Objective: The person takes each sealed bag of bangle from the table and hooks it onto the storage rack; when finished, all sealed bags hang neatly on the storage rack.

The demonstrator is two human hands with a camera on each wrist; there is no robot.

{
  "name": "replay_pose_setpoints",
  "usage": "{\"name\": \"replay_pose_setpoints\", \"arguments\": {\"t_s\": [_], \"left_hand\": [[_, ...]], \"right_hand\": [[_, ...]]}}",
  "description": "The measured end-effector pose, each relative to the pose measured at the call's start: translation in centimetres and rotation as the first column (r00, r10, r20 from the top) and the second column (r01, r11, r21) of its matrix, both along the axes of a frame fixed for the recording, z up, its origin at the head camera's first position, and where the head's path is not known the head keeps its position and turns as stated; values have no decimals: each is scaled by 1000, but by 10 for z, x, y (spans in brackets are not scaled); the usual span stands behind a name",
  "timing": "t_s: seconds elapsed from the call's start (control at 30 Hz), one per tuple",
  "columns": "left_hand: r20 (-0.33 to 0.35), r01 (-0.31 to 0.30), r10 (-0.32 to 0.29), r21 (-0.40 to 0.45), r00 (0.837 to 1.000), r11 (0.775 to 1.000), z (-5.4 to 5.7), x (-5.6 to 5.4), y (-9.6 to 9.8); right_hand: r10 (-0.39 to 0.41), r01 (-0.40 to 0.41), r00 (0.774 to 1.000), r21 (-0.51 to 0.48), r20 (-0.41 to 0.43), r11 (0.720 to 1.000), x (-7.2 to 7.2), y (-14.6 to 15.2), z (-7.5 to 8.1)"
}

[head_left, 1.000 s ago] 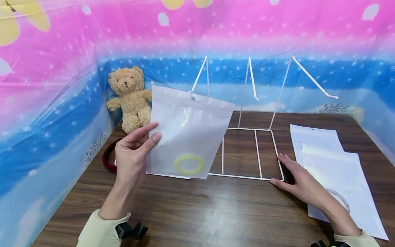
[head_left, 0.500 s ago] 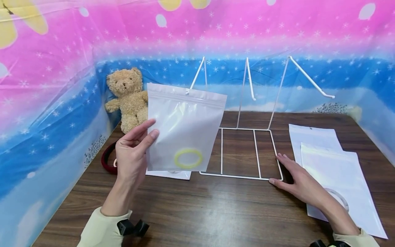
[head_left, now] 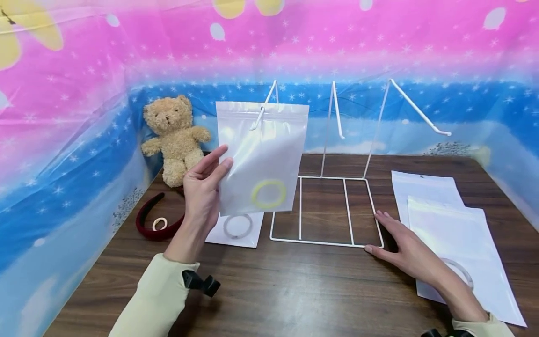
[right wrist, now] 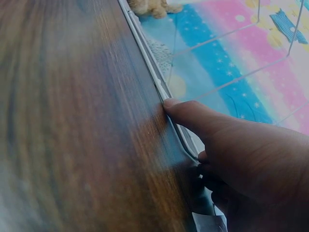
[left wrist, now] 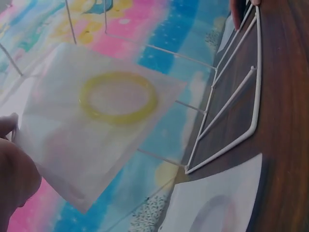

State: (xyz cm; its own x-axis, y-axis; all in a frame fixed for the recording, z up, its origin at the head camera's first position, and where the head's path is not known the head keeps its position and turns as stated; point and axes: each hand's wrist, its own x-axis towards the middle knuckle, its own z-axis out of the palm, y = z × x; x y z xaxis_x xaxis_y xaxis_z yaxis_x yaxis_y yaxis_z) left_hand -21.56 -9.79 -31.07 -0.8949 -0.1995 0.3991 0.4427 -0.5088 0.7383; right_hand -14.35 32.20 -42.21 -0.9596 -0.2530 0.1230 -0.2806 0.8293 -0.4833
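The left hand (head_left: 204, 189) pinches the left edge of a white pouch (head_left: 248, 157) holding a yellow ring (head_left: 254, 195); the pouch stretches rightward from the fingers, and above them a hook (head_left: 258, 118) of the white wire rack (head_left: 300, 208) passes through its hole. The right hand (head_left: 414, 245), fingers relaxed, touches the rack's near corner; two overlapping pouches (head_left: 455, 222) lie to its right; a maroon headband (head_left: 170, 230) lies left of the left hand.

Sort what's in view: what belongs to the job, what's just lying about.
Belongs: bag with the yellow ring, pinched by the left hand; white rack, right hand touching it; probably the other white bags.

Just lying about, it seems: teddy bear; red headband; small pale ring.
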Motion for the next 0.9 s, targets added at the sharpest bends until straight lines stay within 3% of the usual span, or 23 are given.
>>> {"name": "replay_pose_setpoints", "arguments": {"t_s": [0.2,0.43,0.73,0.9], "left_hand": [[16,15,-17,115,1000,993,-3,-34,12],[30,-9,6,106,1000,994,-4,-66,19],[58,-2,-3,89,998,996,-3,-86,25],[12,-68,68,-2,998,998,-4,-92,32]], "right_hand": [[6,-6,1000,-1,-4,1000,-2,-2,-1],[4,-4,1000,-3,-19,1000,-2,-5,0],[2,-2,1000,-17,-26,1000,1,-2,-1],[-15,15,1000,-7,-14,1000,0,4,0]]}}
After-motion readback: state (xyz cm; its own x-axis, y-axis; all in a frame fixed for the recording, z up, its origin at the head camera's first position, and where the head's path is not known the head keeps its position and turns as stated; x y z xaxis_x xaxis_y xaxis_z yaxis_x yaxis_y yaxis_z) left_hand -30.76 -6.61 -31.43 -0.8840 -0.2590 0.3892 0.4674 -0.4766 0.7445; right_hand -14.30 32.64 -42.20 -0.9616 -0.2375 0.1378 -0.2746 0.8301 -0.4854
